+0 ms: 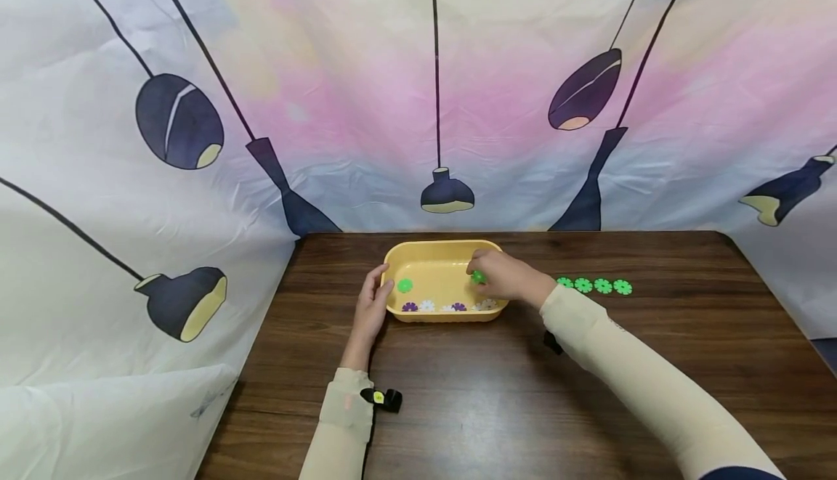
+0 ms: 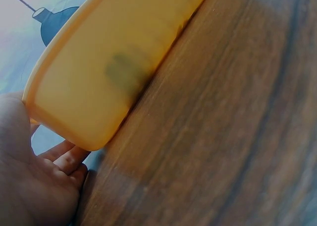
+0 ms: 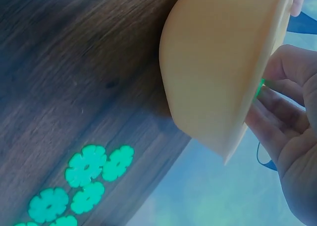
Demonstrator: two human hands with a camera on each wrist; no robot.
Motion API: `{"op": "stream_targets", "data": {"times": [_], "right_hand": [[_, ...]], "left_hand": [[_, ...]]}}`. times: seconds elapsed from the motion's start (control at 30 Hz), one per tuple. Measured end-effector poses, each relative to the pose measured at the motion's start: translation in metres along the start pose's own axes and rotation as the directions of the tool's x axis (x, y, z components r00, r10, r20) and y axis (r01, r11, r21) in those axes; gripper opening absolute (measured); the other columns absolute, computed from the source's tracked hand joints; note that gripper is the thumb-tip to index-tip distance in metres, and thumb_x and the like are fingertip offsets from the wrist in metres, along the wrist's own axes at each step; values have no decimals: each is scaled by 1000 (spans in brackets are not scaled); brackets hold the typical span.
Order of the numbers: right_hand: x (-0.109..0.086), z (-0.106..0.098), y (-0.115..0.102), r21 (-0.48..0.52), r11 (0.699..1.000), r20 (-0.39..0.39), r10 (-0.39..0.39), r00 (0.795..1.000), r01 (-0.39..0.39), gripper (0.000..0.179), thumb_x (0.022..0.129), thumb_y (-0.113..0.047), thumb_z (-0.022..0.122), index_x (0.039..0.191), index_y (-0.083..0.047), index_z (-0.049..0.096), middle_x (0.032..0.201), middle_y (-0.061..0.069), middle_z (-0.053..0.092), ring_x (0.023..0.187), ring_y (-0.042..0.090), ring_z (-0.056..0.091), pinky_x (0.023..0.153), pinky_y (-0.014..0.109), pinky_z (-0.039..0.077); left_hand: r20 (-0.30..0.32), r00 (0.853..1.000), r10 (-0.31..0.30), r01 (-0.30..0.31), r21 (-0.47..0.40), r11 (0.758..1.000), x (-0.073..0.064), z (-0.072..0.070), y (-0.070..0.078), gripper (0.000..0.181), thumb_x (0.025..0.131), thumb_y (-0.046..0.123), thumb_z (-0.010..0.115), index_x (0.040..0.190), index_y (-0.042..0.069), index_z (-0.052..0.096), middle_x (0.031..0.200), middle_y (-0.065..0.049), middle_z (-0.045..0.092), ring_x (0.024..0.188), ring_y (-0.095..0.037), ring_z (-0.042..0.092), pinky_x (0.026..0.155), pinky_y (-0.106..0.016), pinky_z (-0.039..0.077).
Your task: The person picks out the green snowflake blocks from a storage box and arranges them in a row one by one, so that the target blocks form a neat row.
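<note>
A yellow plastic tray (image 1: pixel 428 317) stands near the far edge of the table. My left hand (image 1: pixel 370 308) holds its left end, thumb at the rim and fingers along the outer wall, as the left wrist view (image 2: pixel 42 181) also shows. My right hand (image 1: pixel 506 275) reaches over the tray's right side and pinches a green snowflake-shaped plastic disc (image 1: pixel 479 277), mostly hidden by the fingers; its edge (image 3: pixel 259 88) shows in the right wrist view. Inside the tray lie another green disc (image 1: pixel 405 285) at the left, purple discs (image 1: pixel 410 307) and white discs (image 1: pixel 427 306) along the near wall.
Right of the tray, several green discs (image 1: pixel 603 286) lie in a row on the dark wooden table (image 1: pixel 471 393); the right wrist view shows some side by side. A patterned cloth (image 1: pixel 366 102) with printed lamps hangs behind the table's far edge.
</note>
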State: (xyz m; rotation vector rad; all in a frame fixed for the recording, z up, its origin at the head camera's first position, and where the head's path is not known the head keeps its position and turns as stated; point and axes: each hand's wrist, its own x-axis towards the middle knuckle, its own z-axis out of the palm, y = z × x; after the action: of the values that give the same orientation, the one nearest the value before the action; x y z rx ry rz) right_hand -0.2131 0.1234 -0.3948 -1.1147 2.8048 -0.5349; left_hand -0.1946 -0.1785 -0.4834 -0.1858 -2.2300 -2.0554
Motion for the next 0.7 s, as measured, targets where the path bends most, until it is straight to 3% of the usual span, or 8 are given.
{"op": "stream_targets", "data": {"times": [0.23,0.47,0.7], "right_hand": [[-9,-2,0,22,1000,6,20,1000,-20,28,92,-2,77,119,4,75,115,16,68,101,28,68,86,41,60],[-16,-5,7,28,999,-28,-20,999,21,31,89,1,77,120,5,75,113,16,69,101,29,69,85,41,60],[-26,-9,13,21,1000,-49,-11,999,12,31,90,-1,78,120,5,75,113,15,69,99,29,69,85,42,60]], "left_hand": [[9,1000,-6,6,25,1000,0,-1,-6,46,112,16,54,154,1,47,168,-22,32,157,-33,24,123,-55,28],[17,1000,9,-10,19,1000,0,-2,-4,45,112,16,53,154,1,47,168,-20,32,157,-31,24,123,-53,29],[11,1000,14,-14,24,1000,1,-2,-5,45,111,16,54,153,2,48,167,-20,35,155,-30,29,122,-52,30]]}}
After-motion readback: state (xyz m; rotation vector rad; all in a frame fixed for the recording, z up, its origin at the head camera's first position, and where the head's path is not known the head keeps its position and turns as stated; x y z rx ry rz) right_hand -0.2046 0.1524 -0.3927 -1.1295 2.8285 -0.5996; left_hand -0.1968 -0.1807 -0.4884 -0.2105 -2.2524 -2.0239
